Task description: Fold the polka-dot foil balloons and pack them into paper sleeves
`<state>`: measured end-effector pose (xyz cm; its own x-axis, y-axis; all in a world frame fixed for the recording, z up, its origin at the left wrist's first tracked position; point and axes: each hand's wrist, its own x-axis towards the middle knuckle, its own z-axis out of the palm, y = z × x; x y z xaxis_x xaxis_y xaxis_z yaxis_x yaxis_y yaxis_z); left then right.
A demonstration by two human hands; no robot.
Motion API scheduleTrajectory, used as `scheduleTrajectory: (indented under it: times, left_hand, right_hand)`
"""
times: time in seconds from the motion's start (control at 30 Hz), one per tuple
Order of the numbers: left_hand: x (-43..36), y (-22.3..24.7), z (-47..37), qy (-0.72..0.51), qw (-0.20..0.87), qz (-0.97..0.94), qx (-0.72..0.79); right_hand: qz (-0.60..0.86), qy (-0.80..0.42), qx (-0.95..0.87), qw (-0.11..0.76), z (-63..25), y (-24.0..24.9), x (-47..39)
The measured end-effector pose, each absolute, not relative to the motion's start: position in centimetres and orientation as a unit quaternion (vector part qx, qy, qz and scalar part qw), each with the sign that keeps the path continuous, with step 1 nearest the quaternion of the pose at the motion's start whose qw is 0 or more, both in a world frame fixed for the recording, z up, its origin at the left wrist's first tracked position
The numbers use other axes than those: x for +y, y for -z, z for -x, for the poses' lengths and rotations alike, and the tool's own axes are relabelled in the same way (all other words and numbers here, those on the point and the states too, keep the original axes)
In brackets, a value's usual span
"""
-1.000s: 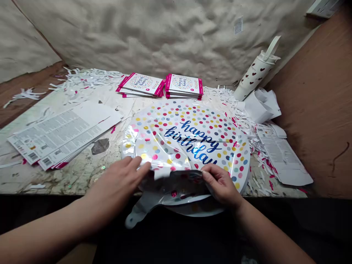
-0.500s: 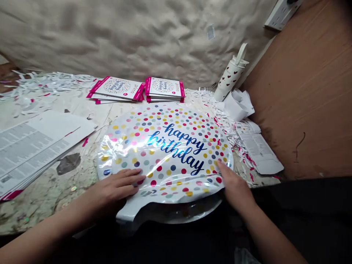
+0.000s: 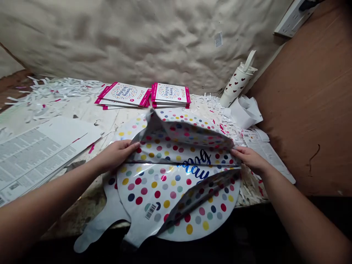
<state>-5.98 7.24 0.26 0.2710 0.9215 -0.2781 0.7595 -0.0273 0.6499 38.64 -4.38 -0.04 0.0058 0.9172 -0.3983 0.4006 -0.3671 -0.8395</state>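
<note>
A flat foil balloon (image 3: 154,183) with coloured dots, blue lettering and a small barcode is partly folded, its upper part raised between my hands. My left hand (image 3: 121,154) pinches its left edge. On the opposite edge, my right hand (image 3: 249,157) grips the foil with thumb and fingers. Another dotted balloon (image 3: 178,115) lies beneath, showing at the back and at the lower left, where a pale tail hangs past the table's front edge. A dark crease crosses the lower right of the held foil.
Two stacks of pink-edged packets, a left one (image 3: 123,93) and a right one (image 3: 170,93), stand behind. Printed sheets (image 3: 33,154) lie left, paper shreds (image 3: 63,88) along the back. A heart-patterned bottle (image 3: 236,82), a paper roll (image 3: 245,112) and printed cards (image 3: 264,150) are right.
The lettered balloon, flat before, is now lifted and folded, with both hands at its side edges. A second balloon shows underneath. The view has shifted slightly.
</note>
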Motion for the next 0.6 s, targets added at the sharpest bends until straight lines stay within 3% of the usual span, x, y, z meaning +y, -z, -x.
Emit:
scheduleTrajectory:
  times: [0.13, 0.23, 0.3, 0.4, 0.6]
  left_hand:
    - [8.7, 0.3, 4.4, -0.072, 0.226, -0.751, 0.616]
    - [6.8, 0.6, 3.2, -0.169, 0.028, -0.801, 0.574]
    - [4.9, 0.9, 2.0, -0.19, -0.038, -0.864, 0.465]
    - [2.4, 1.7, 0.5, -0.078, -0.005, -0.931, 0.356]
    - [1.1, 2.4, 0.1, 0.013, 0.04, -0.918, 0.394]
  right_hand:
    - [0.63, -0.597, -0.455, 0.201, -39.0, -0.4, -1.9]
    - [0.672, -0.531, -0.467, 0.22, -38.7, 0.0, -0.9]
    - [0.702, -0.471, -0.486, 0.222, -38.6, 0.3, 0.1]
    - [0.738, -0.391, -0.505, 0.217, -38.3, 0.3, 2.4]
    - [0.748, -0.215, -0.602, 0.18, -32.8, -2.3, 4.8]
